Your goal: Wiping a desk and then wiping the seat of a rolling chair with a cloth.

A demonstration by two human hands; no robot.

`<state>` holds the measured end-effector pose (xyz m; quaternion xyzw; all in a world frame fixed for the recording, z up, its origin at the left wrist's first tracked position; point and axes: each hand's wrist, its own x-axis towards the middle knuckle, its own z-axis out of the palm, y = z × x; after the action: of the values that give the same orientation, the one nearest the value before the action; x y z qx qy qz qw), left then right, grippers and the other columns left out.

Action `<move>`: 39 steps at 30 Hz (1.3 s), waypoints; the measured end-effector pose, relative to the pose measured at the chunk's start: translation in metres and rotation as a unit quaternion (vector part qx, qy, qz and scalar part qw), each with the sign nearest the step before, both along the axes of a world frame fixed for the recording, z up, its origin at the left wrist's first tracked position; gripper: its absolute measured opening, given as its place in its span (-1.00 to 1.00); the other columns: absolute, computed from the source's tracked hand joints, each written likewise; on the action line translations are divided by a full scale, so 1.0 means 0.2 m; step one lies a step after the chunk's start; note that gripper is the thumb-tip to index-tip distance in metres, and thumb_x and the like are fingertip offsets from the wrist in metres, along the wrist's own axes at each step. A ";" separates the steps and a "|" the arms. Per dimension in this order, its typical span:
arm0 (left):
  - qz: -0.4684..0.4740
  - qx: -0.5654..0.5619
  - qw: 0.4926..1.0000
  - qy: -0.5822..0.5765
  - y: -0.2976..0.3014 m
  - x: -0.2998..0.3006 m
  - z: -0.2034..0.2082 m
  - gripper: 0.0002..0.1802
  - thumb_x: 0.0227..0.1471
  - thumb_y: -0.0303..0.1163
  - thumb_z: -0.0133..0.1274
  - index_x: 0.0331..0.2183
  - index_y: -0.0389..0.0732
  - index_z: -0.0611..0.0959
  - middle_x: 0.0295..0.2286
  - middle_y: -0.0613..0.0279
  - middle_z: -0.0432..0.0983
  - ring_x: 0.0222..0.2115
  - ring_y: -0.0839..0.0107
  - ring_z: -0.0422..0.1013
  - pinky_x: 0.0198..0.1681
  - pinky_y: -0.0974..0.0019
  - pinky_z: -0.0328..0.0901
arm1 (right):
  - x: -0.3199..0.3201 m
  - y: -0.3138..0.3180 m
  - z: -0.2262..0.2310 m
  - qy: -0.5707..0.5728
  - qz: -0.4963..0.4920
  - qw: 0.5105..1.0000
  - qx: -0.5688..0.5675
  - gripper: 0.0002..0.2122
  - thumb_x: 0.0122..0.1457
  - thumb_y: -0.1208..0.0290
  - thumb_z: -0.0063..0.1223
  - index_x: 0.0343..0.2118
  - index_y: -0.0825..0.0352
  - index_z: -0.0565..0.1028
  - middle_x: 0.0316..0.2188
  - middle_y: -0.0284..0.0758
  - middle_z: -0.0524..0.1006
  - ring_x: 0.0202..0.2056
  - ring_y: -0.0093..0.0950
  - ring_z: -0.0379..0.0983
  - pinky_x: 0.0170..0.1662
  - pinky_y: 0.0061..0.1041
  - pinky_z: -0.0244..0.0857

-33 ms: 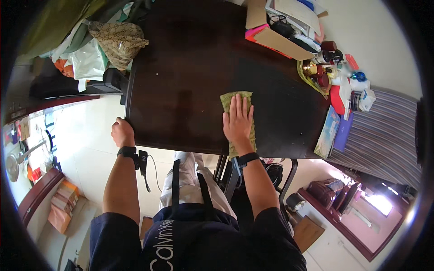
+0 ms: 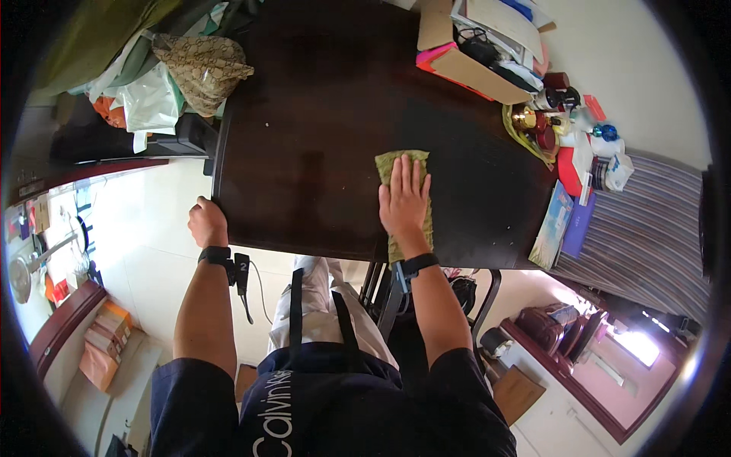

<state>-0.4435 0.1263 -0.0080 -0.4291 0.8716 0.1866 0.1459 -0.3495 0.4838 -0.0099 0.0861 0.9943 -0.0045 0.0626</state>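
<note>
My right hand (image 2: 404, 202) lies flat on a yellow-green cloth (image 2: 388, 174), its fingers stretched out and held fairly close together. The cloth is spread lengthwise on a dark brown table (image 2: 304, 190) and runs back under my wrist toward the near edge. At the table's near left corner, my left hand (image 2: 207, 223) is closed with its fingers curled against the edge; the fingertips are hidden. Small pale specks dot the tabletop left of the cloth and near its right side.
An open cardboard box (image 2: 480, 72) full of odds and ends stands at the far right, beside bottles and jars (image 2: 544, 126). Flat boxes (image 2: 552, 225) lie along the right edge, next to a striped surface (image 2: 655, 221). Bags (image 2: 202, 72) are piled at the far left.
My right hand and the cloth have slid very slightly away from me. My left hand stays at the table corner.
</note>
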 end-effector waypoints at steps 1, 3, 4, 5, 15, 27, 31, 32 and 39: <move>0.012 -0.004 1.000 -0.006 0.00 -0.01 0.00 -0.40 0.07 -0.04 -0.36 -0.19 -0.24 0.64 -0.17 -0.15 0.51 -0.12 -0.14 0.40 -0.01 -0.06 0.25 | -0.05 0.03 -0.02 0.005 -0.003 1.000 0.004 -0.42 0.27 0.12 -0.36 0.28 0.33 0.00 0.32 -0.24 -0.03 0.33 -0.20 -0.19 0.32 -0.05 -0.35; 0.022 -0.010 1.000 0.001 0.00 0.00 0.00 -0.39 0.07 -0.03 -0.37 -0.19 -0.24 0.64 -0.16 -0.14 0.51 -0.12 -0.14 0.40 -0.02 -0.06 0.26 | -0.15 0.07 -0.04 -0.004 -0.013 1.000 0.019 -0.42 0.29 0.11 -0.42 0.30 0.31 -0.04 0.33 -0.26 -0.08 0.34 -0.22 -0.23 0.33 -0.06 -0.39; 0.027 -0.012 1.000 0.008 0.01 0.00 0.01 -0.39 0.08 -0.03 -0.37 -0.19 -0.24 0.63 -0.16 -0.13 0.51 -0.12 -0.13 0.40 -0.02 -0.06 0.26 | -0.19 0.09 -0.04 0.004 -0.022 1.000 0.021 -0.43 0.30 0.11 -0.43 0.30 0.29 -0.04 0.34 -0.29 -0.09 0.34 -0.23 -0.25 0.34 -0.07 -0.40; 0.030 -0.012 0.999 0.006 0.01 0.00 0.02 -0.39 0.08 -0.03 -0.37 -0.19 -0.24 0.63 -0.16 -0.13 0.51 -0.12 -0.13 0.40 -0.02 -0.06 0.26 | -0.24 0.11 -0.05 0.004 -0.027 0.999 0.025 -0.43 0.30 0.11 -0.44 0.30 0.28 -0.05 0.34 -0.29 -0.10 0.35 -0.24 -0.25 0.34 -0.08 -0.40; 0.018 0.016 0.999 -0.024 0.05 -0.03 0.09 -0.41 0.14 -0.08 -0.42 -0.16 -0.29 0.58 -0.08 -0.14 0.44 -0.04 -0.15 0.32 0.05 -0.04 0.17 | -0.57 0.33 -0.09 0.050 -0.079 0.994 0.056 -0.45 0.32 0.10 -0.52 0.31 0.24 -0.06 0.35 -0.35 -0.12 0.35 -0.29 -0.26 0.33 -0.09 -0.36; -0.050 0.010 0.999 -0.008 0.00 0.00 0.03 -0.44 0.15 -0.16 -0.44 -0.14 -0.32 0.55 -0.10 -0.19 0.45 -0.07 -0.19 0.34 0.03 -0.04 0.20 | -0.23 0.12 -0.10 0.032 -0.069 0.996 0.052 -0.44 0.31 0.11 -0.55 0.30 0.30 -0.05 0.34 -0.29 -0.10 0.35 -0.24 -0.26 0.34 -0.10 -0.40; -0.046 0.009 0.999 0.002 -0.02 0.01 0.00 -0.43 0.15 -0.15 -0.44 -0.14 -0.33 0.55 -0.11 -0.21 0.45 -0.06 -0.19 0.34 0.04 -0.04 0.19 | 0.09 -0.06 -0.08 0.026 -0.052 0.998 0.018 -0.44 0.29 0.15 -0.46 0.28 0.38 -0.01 0.33 -0.19 -0.06 0.34 -0.16 -0.24 0.32 -0.03 -0.38; -0.040 0.006 0.999 0.015 -0.02 0.01 -0.03 -0.41 0.13 -0.09 -0.42 -0.15 -0.29 0.58 -0.11 -0.17 0.46 -0.06 -0.16 0.35 0.04 -0.04 0.20 | 0.18 -0.11 -0.06 0.020 -0.052 0.998 0.011 -0.43 0.29 0.15 -0.45 0.28 0.40 -0.01 0.32 -0.17 -0.06 0.33 -0.14 -0.24 0.31 -0.01 -0.39; -0.001 0.007 1.000 0.017 0.00 0.00 -0.01 -0.36 0.11 -0.02 -0.39 -0.14 -0.30 0.59 -0.10 -0.16 0.46 -0.04 -0.13 0.35 0.05 -0.05 0.19 | 0.58 -0.33 -0.01 -0.005 -0.072 0.995 -0.062 -0.42 0.24 0.15 -0.34 0.26 0.38 0.07 0.30 -0.19 0.01 0.32 -0.15 -0.18 0.31 0.01 -0.41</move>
<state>-0.4429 0.1258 -0.0094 -0.4237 0.8734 0.1996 0.1338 -0.2330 0.4178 -0.0109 0.1531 0.9831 -0.0703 0.0721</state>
